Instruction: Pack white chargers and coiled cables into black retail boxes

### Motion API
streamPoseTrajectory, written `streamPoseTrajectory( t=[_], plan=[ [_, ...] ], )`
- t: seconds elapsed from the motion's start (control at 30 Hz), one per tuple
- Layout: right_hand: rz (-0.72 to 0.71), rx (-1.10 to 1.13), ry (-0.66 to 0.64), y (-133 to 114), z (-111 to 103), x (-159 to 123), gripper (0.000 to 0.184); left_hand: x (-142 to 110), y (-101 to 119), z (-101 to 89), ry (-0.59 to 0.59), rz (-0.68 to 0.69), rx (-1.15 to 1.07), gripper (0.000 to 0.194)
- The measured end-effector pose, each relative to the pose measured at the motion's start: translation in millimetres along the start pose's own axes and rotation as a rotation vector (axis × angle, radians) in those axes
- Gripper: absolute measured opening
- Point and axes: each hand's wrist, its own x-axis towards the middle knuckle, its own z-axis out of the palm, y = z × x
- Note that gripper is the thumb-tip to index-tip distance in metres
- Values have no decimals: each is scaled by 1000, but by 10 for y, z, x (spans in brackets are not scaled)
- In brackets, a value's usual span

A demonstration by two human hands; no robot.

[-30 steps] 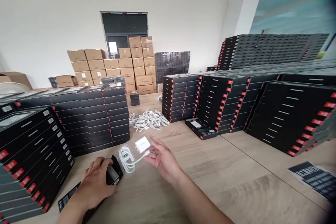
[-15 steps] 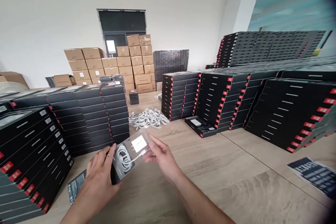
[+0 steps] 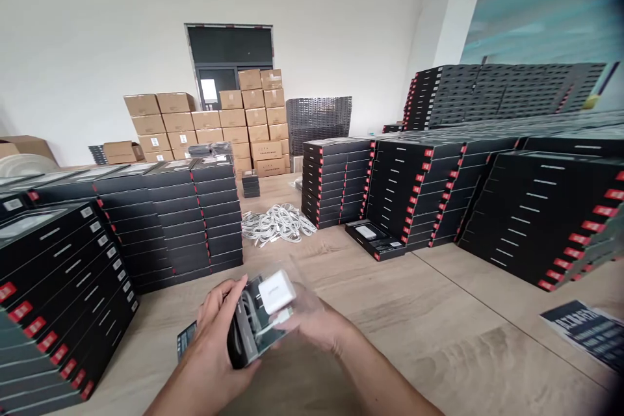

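Low over the front of the table I hold a charger package (image 3: 249, 338), black with a clear plastic cover. Through the plastic show a white charger plug (image 3: 277, 291) and a coiled cable, partly hidden. My left hand (image 3: 209, 338) is closed around the package's left side, thumb along its top edge. On the right end, my right hand (image 3: 312, 322) grips the clear plastic, its fingers partly behind it and blurred. A dark printed piece (image 3: 185, 340) shows beyond my left hand, mostly covered by it.
A heap of white cables (image 3: 280, 224) lies ahead. Beside it, an open black box (image 3: 374, 240) holds a white item. Stacks of black boxes stand left (image 3: 63, 292) and right (image 3: 541, 214). A dark printed sheet (image 3: 585, 331) lies at right; cardboard cartons (image 3: 234, 118) rise behind.
Both hands have moved down and slightly right with the package, which has tilted so its black long side faces me more. My right hand has shifted further behind the plastic end.
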Motion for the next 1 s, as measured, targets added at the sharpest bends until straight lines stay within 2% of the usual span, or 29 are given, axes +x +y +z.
streamPoseTrajectory(
  t=[0.1, 0.17, 0.27, 0.37, 0.47, 0.6, 0.77, 0.83, 0.93, 1.0],
  plan=[
    [-237, -62, 180, -149, 13, -1, 37, 7, 114, 166, 153, -55, -184, 112],
    [-349, -134, 291, -232, 13, 1, 36, 0, 173, 254, 155, -43, -360, 118],
    [-466, -289, 422, -290, 16, -8, 35, -20, 200, 325, 100, -4, -590, 100],
    [-491, -348, 421, -295, 29, -26, 36, -26, 157, 338, 150, -34, -674, 85],
    [-477, -348, 428, -286, 37, -31, 37, -7, 91, 330, 209, -45, -644, 73],
    [-493, -304, 482, -275, 38, -24, 35, 13, 31, 285, 231, -14, -549, 63],
    [-480, -297, 402, -296, 115, -51, 18, -4, 78, 92, 270, 120, -379, 83],
    [-461, -328, 381, -305, 161, -68, 16, -8, 123, -5, 266, 170, -296, 85],
    [-452, -317, 372, -304, 210, -80, 16, 4, 169, -103, 243, 141, -204, 66],
    [-455, -308, 371, -291, 225, -74, 16, 19, 176, -127, 269, 126, -196, 52]
  ],
)
